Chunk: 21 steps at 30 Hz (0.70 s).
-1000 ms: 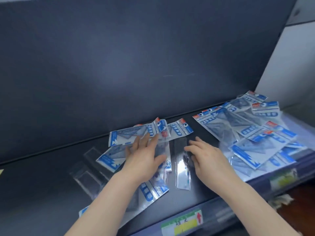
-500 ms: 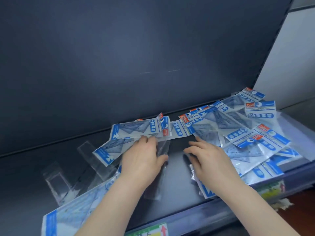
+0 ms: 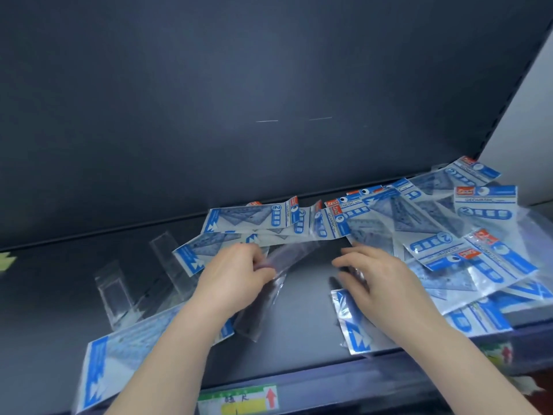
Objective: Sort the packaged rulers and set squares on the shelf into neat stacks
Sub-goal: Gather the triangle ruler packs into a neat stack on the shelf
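Blue-and-white set square packets (image 3: 443, 232) lie in a loose heap on the right of the dark shelf (image 3: 308, 298). A few more of these packets (image 3: 245, 220) overlap at the back behind my left hand. My left hand (image 3: 233, 280) grips a clear, dark-looking ruler packet (image 3: 287, 256) that sticks out toward the back right. My right hand (image 3: 383, 280) rests with relaxed, spread fingers on a set square packet (image 3: 350, 327) near the front edge. Clear ruler packets (image 3: 167, 259) lie at the left.
A big set square packet (image 3: 119, 354) overhangs the shelf's front edge at the lower left. A green and yellow price label (image 3: 239, 399) sits on the front rail. The dark back panel (image 3: 269, 115) rises right behind the packets. A pale wall (image 3: 526, 115) closes the right side.
My left hand has closed round a clear ruler packet and lifted its end off the shelf. My right hand slid onto the set square packet at the front. The view shifted left and down.
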Each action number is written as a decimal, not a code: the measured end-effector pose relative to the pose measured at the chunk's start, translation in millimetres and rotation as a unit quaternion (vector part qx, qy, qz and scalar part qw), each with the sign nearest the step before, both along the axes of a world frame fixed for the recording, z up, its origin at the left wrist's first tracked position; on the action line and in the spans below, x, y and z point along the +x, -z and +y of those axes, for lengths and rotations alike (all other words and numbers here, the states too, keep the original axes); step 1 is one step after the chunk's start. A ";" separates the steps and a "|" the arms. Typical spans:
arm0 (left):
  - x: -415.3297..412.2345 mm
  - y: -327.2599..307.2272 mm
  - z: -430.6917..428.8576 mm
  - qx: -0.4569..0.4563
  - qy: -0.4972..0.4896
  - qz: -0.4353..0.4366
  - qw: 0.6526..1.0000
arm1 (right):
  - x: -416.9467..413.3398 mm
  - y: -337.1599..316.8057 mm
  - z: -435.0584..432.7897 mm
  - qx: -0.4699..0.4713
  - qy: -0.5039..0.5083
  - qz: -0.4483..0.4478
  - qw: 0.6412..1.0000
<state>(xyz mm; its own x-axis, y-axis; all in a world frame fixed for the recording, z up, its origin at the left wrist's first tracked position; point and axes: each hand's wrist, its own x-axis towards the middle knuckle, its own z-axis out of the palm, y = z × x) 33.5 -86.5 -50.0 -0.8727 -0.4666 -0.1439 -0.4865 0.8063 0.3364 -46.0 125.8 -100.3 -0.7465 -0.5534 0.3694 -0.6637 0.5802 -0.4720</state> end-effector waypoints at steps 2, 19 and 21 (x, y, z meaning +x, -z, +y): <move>-0.6 -1.3 2.0 0.053 -0.020 0.042 0.998 | 1.5 -2.1 -2.3 -0.005 0.018 -0.005 1.000; -10.7 1.7 37.9 -0.048 0.042 -0.034 0.997 | 14.9 -30.1 10.1 0.158 0.132 -0.092 0.974; -12.6 -0.2 34.6 -0.025 0.036 -0.062 0.997 | 14.9 -32.7 12.1 0.173 0.138 -0.112 0.969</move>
<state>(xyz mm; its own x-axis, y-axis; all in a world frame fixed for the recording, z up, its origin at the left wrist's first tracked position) 20.9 -51.9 -49.8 -0.8810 -0.4125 -0.2317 -0.4622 0.8549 0.2357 -31.1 137.9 -67.6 -0.9235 -0.3834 0.0085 -0.3643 0.8701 -0.3321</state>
